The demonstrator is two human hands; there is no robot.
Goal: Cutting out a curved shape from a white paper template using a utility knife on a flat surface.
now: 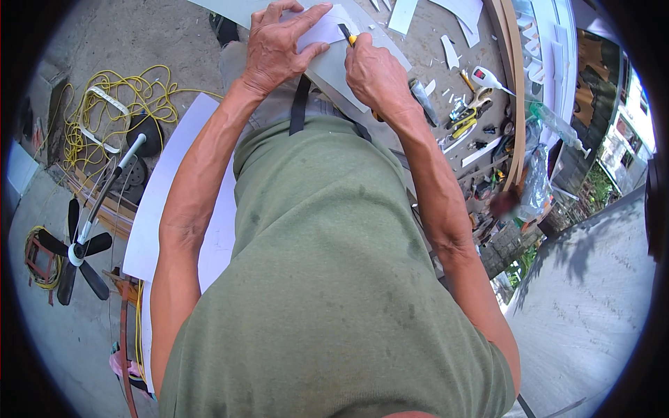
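A green shirt (327, 292) fills the near view. Beyond it, the left hand (275, 45) lies flat with fingers spread on a small white sheet piece (326, 29), pinning it to a grey board (334, 70) on the tabletop (432, 52). The right hand (376, 73) is closed around a yellow utility knife (346, 33), its blade at the piece's edge. Farther right lie pliers (463, 125) and white offcuts (403, 14).

Person wears a loose olive-green short-sleeved cotton T-shirt (327, 279), fabric faintly speckled with small dark spots and smudges across the front. Sleeves end high on the upper arms; both forearms bare. A narrow black strap (300, 104) hangs at the far hem, over grey-khaki trousers (275, 104). No gloves, watch or rings visible.
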